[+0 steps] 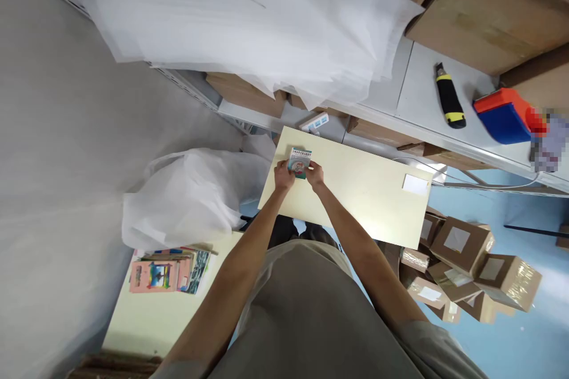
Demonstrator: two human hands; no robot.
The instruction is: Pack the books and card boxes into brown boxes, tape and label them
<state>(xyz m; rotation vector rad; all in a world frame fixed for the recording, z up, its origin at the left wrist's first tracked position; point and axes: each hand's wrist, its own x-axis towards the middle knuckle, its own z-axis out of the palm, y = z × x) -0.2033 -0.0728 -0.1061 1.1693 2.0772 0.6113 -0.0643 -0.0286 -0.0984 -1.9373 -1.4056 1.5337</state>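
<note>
A small book [299, 161] with a teal and grey cover and a round picture is held over the left part of the cream tabletop [355, 189]. My left hand [283, 176] grips its lower left edge, fingers closed. On the opposite edge my right hand [315, 174] pinches it near the lower right corner. Whether the book rests on the tabletop or hangs just above it, I cannot tell. A white slip of paper [415, 184] lies toward the tabletop's right end.
White foam sheets [249, 12] overhang the shelf above. On that shelf lie a yellow-black utility knife [450, 96] and a red-blue tape dispenser [502, 115]. Taped cartons [457, 240] are piled at right. Books [169, 272] and a white plastic bag [186, 195] sit at left.
</note>
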